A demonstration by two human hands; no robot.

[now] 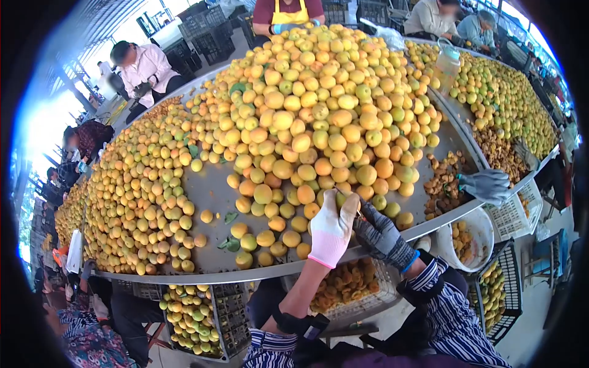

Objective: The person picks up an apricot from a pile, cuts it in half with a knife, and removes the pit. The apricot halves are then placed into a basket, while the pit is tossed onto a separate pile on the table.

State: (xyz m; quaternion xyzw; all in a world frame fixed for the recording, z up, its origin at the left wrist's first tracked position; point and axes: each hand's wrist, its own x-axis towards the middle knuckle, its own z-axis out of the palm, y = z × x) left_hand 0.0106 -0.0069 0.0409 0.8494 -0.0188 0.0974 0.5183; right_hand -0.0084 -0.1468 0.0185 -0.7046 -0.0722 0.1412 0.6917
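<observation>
My left hand [332, 232], in a white glove with a pink cuff, is closed at the front edge of the fruit heap. A bit of yellow-green apricot [341, 199] shows at its fingertips. My right hand [385, 235], in a dark grey knit glove with a blue cuff, is bent in against the left one. Its fingers are closed, and what they hold is mostly hidden behind the left hand. Around and beyond both hands rises a big heap of yellow-orange apricots [313, 126] on the metal table [205, 187].
Brown-orange pits or scraps [445, 184] lie at the right, beside another person's grey glove [486, 186]. Below the rim are a crate of split fruit [346, 287], a white bucket [481, 236] and a black crate of apricots [224, 319]. A jar [446, 66] stands on the divider; several people work around.
</observation>
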